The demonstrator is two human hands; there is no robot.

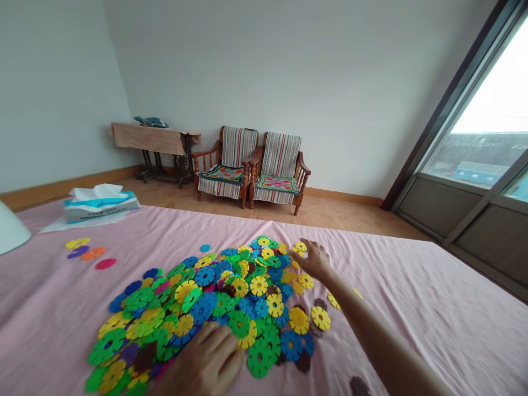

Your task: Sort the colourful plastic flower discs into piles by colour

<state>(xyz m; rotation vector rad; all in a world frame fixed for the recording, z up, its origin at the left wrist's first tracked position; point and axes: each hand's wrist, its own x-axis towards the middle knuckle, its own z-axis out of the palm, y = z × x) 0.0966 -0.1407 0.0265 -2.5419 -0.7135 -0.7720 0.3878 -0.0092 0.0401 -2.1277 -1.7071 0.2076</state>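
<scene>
A wide heap of notched plastic snowflake discs [258, 286] in green, blue, yellow, brown and purple lies on the pink cloth [396, 286]. At the heap's near edge rests my left hand [208, 357], its fingers curled and close together; the fingertips and anything under them are hidden. My right hand [312, 258] reaches to the far right edge of the heap. Its thumb and fingers are apart, with yellow discs [300, 247] beside them and no disc visibly gripped. Loose discs, such as a yellow one [320, 318], lie near my right forearm.
On the left of the cloth, a tissue box [101, 208] stands behind a small group of discs, including an orange one [93, 253]. A white rounded object [10, 228] shows at the left edge. Two wooden chairs [278, 184] and a cloth-covered sewing table [146, 137] stand by the wall.
</scene>
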